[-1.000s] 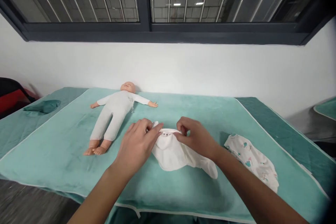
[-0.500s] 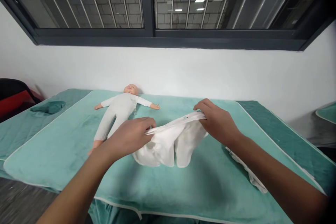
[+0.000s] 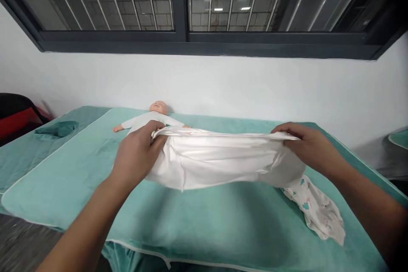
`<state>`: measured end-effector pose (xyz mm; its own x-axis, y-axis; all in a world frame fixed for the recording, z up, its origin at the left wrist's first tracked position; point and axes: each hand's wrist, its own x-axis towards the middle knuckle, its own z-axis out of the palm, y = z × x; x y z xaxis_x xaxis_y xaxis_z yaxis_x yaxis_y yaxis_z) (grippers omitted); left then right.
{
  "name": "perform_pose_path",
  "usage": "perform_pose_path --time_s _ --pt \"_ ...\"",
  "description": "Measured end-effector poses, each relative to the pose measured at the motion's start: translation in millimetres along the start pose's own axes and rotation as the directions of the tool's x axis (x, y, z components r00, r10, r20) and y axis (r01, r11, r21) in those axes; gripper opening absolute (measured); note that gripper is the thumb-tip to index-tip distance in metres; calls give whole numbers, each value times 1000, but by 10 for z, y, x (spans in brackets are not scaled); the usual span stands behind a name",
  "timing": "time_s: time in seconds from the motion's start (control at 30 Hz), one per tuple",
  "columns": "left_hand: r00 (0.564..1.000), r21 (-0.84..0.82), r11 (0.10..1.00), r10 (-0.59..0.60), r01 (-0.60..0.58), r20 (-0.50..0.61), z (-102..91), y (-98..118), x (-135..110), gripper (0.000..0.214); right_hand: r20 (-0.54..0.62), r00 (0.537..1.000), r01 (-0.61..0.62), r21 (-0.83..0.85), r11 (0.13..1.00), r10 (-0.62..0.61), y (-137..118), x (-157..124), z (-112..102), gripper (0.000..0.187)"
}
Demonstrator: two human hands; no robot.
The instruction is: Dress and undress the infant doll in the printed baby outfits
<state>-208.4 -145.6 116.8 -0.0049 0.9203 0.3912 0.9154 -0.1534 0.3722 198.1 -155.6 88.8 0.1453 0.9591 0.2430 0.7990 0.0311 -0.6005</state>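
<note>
A white baby garment (image 3: 219,157) is stretched sideways in the air above the bed, its lower part hanging in soft folds. My left hand (image 3: 142,148) pinches its upper left corner between thumb and fingers. On the opposite side, my right hand (image 3: 306,146) grips the upper right end. Behind the cloth, a baby doll (image 3: 158,107) in a white outfit lies on its back, arms spread; its legs are mostly hidden by the garment and my left hand. Below my right hand, a printed white baby garment (image 3: 318,210) lies crumpled on the bed.
A light green padded sheet (image 3: 79,187) covers the bed, with darker green cloth (image 3: 92,114) at its sides. The bed stands against a white wall (image 3: 223,89) under a dark-framed, barred window (image 3: 181,44). Something red and black (image 3: 17,119) is at far left.
My hands have moved apart, the right one mainly to the right, pulling the white garment wide and taut. It now hides the doll's legs, and more of the printed garment shows.
</note>
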Motion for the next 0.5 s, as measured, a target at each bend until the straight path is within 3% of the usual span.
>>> perform_pose_path --time_s 0.1,0.17,0.23,0.3,0.37,0.4,0.5 --pt "991 176 984 2 -25 132 54 -4 173 28 230 972 71 -67 995 -54 53 154 52 33" --pt "969 246 968 -14 -49 248 223 -56 349 33 333 942 106 -151 983 -50 96 274 225 34" --pt "959 288 956 -32 -52 281 486 -119 531 36 285 958 40 -287 957 45 108 373 475 37" --pt "970 330 944 -77 -3 231 806 -155 647 35 122 987 -46 -402 915 103 68 407 785 42" --pt "984 321 947 -45 -14 175 1144 -134 639 35 -51 999 -10 -466 884 -16 -13 359 1136 48" --pt "985 314 948 -10 -45 171 1308 -103 585 36 -78 991 62 -469 881 -112 -60 309 1319 49" --pt "958 242 948 148 -209 248 1755 16 311 39 49 935 350 -295 889 -352 -172 139 1827 50"
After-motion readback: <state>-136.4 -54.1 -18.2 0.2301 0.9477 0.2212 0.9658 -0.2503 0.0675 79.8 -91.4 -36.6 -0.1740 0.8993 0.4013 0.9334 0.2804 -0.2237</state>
